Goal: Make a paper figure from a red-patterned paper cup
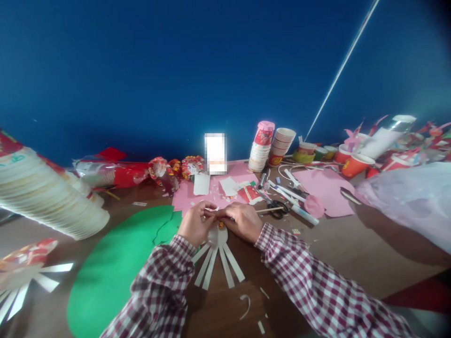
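Pinching the far edge of a cut paper cup (221, 236), the left hand (199, 224) and right hand (244, 221) meet with fingertips close together above the brown tabletop (211, 312). The cup's white strips fan out toward the near side. Left of the hands lies a green sheet (116, 263), with a second cut cup (21, 274) at the near left and a large cup stack (56, 192) beyond it. Pink paper (183, 195) lies on the far side; scissors (278, 210) rest to the right of the right hand. Two upright stacks, a pink-topped one (260, 148) and a red-and-white one (281, 148), stand farther back.
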The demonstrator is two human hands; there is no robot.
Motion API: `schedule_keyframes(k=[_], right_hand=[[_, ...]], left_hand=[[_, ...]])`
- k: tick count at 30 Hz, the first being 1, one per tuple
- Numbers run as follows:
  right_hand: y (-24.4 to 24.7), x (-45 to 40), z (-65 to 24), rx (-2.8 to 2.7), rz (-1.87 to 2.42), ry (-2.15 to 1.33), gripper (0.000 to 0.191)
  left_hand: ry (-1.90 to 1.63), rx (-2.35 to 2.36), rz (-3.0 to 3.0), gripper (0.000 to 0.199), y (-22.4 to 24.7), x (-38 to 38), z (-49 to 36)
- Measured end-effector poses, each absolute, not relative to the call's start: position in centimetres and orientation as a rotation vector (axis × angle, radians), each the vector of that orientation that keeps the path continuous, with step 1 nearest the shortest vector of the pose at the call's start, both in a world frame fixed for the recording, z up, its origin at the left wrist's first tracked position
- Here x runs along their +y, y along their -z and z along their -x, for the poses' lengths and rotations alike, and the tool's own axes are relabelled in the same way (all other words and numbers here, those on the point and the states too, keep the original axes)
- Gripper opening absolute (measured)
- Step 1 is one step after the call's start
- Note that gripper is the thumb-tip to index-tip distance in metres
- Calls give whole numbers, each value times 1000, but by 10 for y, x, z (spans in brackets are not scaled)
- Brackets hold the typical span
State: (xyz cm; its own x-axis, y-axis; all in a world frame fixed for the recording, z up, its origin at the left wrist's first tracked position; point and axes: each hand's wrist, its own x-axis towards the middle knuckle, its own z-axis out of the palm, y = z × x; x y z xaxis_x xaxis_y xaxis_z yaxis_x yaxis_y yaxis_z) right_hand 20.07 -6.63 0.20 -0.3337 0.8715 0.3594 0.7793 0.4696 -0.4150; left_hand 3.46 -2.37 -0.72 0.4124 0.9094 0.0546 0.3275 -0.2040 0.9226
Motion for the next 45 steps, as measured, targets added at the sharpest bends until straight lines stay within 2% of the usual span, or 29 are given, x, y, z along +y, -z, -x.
schedule_keyframes(k=[7, 14, 22, 34, 45], right_hand=[[1, -65, -201, -2123, 1392, -254, 23], [-1, -67, -201, -2143, 1415, -273, 22], [0, -64, -203, -2204, 1385, -277, 30], [4, -62, -199, -2159, 1350, -335, 29], [3, -64, -198, -2210, 1314, -256, 27]], left_hand=[[-786, 1104, -1719, 30, 4, -25, -35], [-796, 1088, -1803, 24, 5, -24, -36], [-742, 1150, -2012, 19, 13, -21, -34], [-514, 1294, -2276, 29, 1, -24, -31], [-395, 1311, -2417, 36, -2, -27, -31]])
